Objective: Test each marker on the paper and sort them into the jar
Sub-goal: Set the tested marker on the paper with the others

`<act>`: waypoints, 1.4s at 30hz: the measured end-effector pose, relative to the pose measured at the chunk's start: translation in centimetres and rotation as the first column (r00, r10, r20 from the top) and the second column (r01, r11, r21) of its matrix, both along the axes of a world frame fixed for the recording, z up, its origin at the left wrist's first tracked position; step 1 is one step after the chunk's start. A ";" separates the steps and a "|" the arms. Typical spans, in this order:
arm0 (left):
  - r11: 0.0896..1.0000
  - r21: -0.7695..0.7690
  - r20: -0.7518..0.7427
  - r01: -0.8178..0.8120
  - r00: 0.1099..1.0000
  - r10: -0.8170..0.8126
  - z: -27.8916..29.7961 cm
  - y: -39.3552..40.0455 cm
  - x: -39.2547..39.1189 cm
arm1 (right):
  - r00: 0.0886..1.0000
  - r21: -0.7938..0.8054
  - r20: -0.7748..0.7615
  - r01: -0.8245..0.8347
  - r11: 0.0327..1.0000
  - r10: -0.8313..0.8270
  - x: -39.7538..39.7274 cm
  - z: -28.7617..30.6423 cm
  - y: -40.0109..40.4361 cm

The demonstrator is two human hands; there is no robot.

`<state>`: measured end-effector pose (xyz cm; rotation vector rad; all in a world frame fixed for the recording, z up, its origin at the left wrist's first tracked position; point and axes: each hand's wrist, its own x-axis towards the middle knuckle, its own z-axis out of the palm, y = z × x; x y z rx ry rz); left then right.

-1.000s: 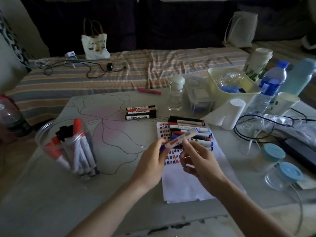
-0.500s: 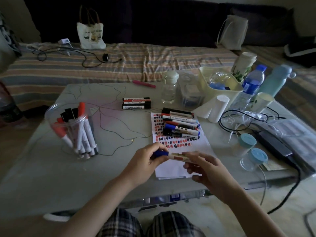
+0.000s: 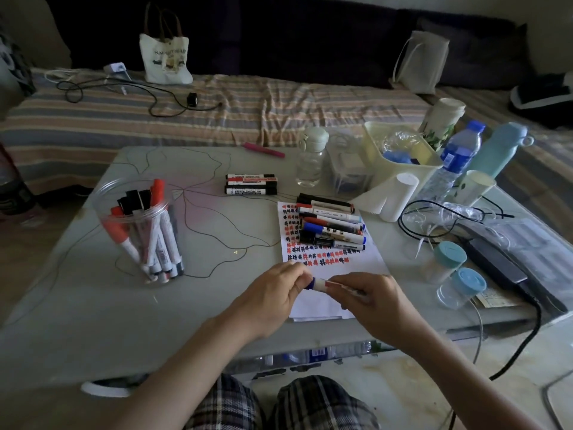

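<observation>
A blue-capped white marker [image 3: 322, 284] is held level above the near end of the paper [image 3: 322, 305]. My left hand [image 3: 273, 296] pinches its blue cap end, while my right hand [image 3: 372, 297] grips the barrel. The paper carries rows of red, black and blue test marks, and a pile of several markers [image 3: 330, 223] lies across its far end. Three more markers [image 3: 251, 184] lie side by side further back. At the left stands a clear jar [image 3: 136, 225] with several red- and black-capped markers upright in it.
On the right of the table are a cream basket [image 3: 400, 156], a paper roll [image 3: 397, 193], water bottles [image 3: 452, 159], two blue-lidded small jars [image 3: 449, 259], black cables [image 3: 434, 218] and a dark flat device [image 3: 508, 262]. A pink pen [image 3: 263, 149] lies at the far edge.
Both hands have brought the marker down and toward me, from above the marker pile to the paper's near end. The camera has tilted down, so my knees now show.
</observation>
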<state>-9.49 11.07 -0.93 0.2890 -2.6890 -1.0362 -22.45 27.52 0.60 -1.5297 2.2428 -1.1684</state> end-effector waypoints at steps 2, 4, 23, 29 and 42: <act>0.999 0.051 0.035 0.005 0.999 -0.006 0.1 0.0 0.1 | 0.997 -0.044 -0.067 -0.043 0.998 0.040 0.0 -0.7 0.0; 0.996 0.092 0.059 -0.002 0.998 -0.004 0.2 0.0 0.2 | 0.989 -0.076 -0.134 -0.072 0.995 0.062 -0.1 -1.3 0.0; 0.875 -0.453 -0.123 0.171 0.960 -0.251 0.6 -1.9 -0.7 | 0.958 0.243 0.230 -0.228 0.943 0.172 -0.9 0.1 0.0; 0.991 -0.135 0.054 0.019 0.998 -0.012 1.2 -3.9 -0.1 | 0.925 0.025 -0.371 -0.081 0.996 0.085 -3.1 -1.5 0.8; 0.972 0.097 -0.044 -0.215 0.975 0.220 -4.2 -5.0 -3.8 | 0.918 -0.064 0.344 0.232 0.971 -0.197 -4.9 -4.0 0.3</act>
